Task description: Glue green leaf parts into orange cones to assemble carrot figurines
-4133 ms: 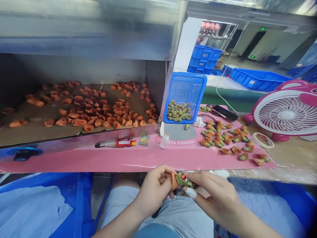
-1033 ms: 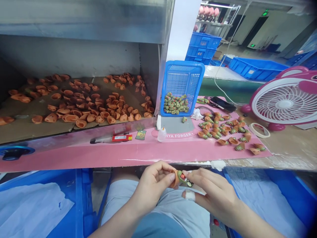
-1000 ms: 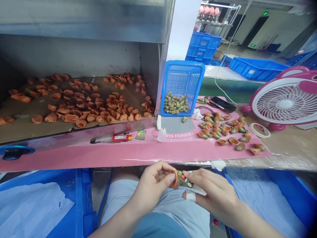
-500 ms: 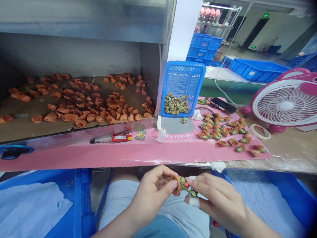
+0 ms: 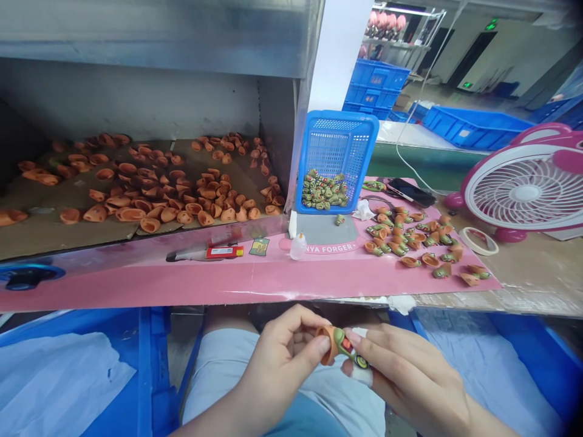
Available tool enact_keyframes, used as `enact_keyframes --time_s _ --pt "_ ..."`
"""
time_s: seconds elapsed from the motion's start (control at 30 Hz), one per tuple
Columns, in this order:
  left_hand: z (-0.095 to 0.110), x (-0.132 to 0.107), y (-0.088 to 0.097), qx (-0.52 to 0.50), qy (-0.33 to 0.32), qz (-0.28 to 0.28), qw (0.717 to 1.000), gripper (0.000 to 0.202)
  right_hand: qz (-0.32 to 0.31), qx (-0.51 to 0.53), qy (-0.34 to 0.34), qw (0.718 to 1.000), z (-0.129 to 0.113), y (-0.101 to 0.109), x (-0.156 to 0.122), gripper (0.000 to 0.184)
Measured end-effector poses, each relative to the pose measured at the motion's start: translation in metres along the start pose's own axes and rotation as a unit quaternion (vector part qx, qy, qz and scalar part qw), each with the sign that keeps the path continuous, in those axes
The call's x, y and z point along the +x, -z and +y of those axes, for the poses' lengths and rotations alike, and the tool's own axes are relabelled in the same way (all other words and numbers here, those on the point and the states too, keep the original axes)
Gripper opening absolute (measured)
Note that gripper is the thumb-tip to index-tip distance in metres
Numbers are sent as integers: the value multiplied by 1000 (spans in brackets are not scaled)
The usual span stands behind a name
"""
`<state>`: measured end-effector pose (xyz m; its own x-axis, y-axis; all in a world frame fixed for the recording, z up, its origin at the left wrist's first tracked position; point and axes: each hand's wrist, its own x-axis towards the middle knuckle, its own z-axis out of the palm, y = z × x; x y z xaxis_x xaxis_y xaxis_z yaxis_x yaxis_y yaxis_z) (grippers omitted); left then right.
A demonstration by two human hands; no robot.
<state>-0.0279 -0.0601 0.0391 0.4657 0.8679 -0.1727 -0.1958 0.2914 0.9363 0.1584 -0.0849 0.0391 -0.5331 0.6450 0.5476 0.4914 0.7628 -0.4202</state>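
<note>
Over my lap, my left hand (image 5: 289, 352) pinches an orange hollow cup-like piece (image 5: 327, 345) between thumb and fingers. Against it sits a small green figure piece (image 5: 348, 347) with red and yellow-black markings, gripped by my right hand (image 5: 401, 364). The two pieces touch end to end; whether they are fixed together I cannot tell. White tape wraps fingers of my right hand. Similar orange-and-green pieces (image 5: 401, 233) lie on the right of the pink mat (image 5: 255, 282). Green pieces (image 5: 324, 193) fill the bottom of a tilted blue basket (image 5: 339, 130).
Many orange pieces (image 5: 173, 194) lie on cardboard inside a metal-hooded box at left. A small dropper bottle (image 5: 298, 247), a red-labelled tube (image 5: 223, 252) and a tape roll (image 5: 478, 241) are on the bench. A pink fan (image 5: 523, 188) stands right. Blue bins (image 5: 157, 376) flank my legs.
Both hands have shifted slightly right and down with the pieces. The green piece is tilted a little more downward to the right. The bench items look the same.
</note>
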Motion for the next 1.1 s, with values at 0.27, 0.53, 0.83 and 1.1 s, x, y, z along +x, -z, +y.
enact_keyframes --time_s 0.27,0.53,0.83,1.1 --pt "-1 0 0 1 3 2 1000 8 16 -1 -3 1000 0 -2 2 41" --pt "-4 6 1 -24 5 -3 1000 6 39 -4 -1 999 3 -6 3 42" --pt "-20 10 14 116 -73 86 987 10 21 8 -87 996 10 -17 2 36" --pt "-42 4 41 398 -412 39 819 40 86 327 -366 867 7 -32 20 17"
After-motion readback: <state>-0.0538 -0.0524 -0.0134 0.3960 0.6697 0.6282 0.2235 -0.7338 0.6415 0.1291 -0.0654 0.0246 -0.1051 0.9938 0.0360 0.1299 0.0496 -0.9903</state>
